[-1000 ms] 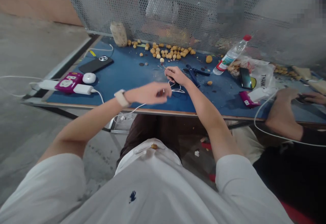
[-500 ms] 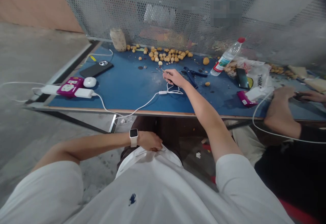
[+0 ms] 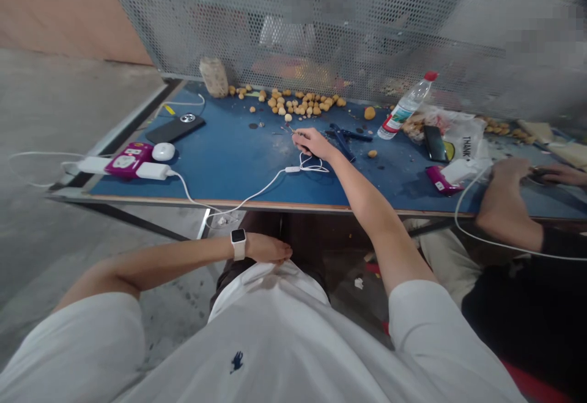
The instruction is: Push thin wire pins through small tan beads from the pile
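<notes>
My right hand (image 3: 312, 142) rests low over the blue table (image 3: 220, 158), its fingers pinched together. Fine, thin ends (image 3: 288, 128) poke out past the fingertips, but the item they belong to is mostly hidden. Just below this hand lies a loop of white cable (image 3: 314, 167) with a small inline piece (image 3: 292, 170). Dark blue pliers (image 3: 343, 140) lie right of the hand, handles spread. In my lap, my left hand (image 3: 269, 248) lies against the hem of the white shirt, fingers stretched and holding nothing visible.
Round tan nut-like pieces (image 3: 302, 103) are scattered along the mesh panel (image 3: 220, 30). A black phone (image 3: 172, 129), white case (image 3: 163, 151) and purple power strip (image 3: 131, 159) sit left. A tilted bottle (image 3: 403, 112) and plastic bag (image 3: 470, 134) stand right, near another person's arm (image 3: 509, 198).
The fingers of my left hand have straightened from a curl at the shirt hem. My right hand stays in nearly the same place, still pinching. The view has shifted slightly.
</notes>
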Demonstrator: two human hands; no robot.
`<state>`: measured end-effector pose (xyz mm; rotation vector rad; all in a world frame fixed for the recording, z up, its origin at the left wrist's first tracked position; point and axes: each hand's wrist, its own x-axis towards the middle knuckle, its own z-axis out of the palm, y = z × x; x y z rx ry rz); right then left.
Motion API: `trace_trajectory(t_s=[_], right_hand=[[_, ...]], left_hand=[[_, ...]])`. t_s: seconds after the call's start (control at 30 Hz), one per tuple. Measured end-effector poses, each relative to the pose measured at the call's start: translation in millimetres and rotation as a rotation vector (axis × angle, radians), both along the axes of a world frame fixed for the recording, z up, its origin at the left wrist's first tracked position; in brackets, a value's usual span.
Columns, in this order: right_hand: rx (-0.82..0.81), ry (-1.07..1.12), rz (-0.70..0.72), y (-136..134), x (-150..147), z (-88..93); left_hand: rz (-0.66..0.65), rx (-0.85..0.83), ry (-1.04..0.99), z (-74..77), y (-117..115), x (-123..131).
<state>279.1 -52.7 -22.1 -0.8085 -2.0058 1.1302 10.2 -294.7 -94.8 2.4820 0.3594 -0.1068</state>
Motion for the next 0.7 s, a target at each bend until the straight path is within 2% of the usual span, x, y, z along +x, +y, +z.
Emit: trace_trajectory(t_s=[0.07,0.17,0.2,0.27,0.33,0.37,0.43,0.5,0.57,0.7], right_hand=[[0.006,0.002,0.005,-1,0,0.9],[0.016,0.0,0.0,-1,0,0.1],[0.019,0.003,-0.004,0,0,-0.9],[0.021,0.015,-0.02,3,-1,-3.4],[0.021,0.023,-0.045,6,-1,-5.4],[0.023,0.027,-0.062,7,-1,-5.8],[0.034,0.031,-0.102,8,-2,-5.8],[0.055,0.028,-0.153,8,-2,-5.5],[0.074,0.005,-0.206,8,-1,-5.9],[0.094,-0.042,-0.266,9,-2,-8.6]], left_hand=[[-0.136,-0.118,-0.041,23.4,7,-2],[-0.115,-0.185,-0.268,75.3,41,-6],[-0.072,-0.137,-0.357,92.8,62,-8],[0.126,0.031,-0.597,119.9,117,-12],[0.359,0.173,-0.826,132.1,180,-14],[0.463,0.187,-0.89,132.4,211,-14],[0.696,0.1,-0.983,124.7,259,-12],[0.812,0.058,-1.047,110.9,286,-9],[0.839,0.032,-1.09,96.9,293,-7],[0.877,0.011,-1.107,79.3,285,-7]])
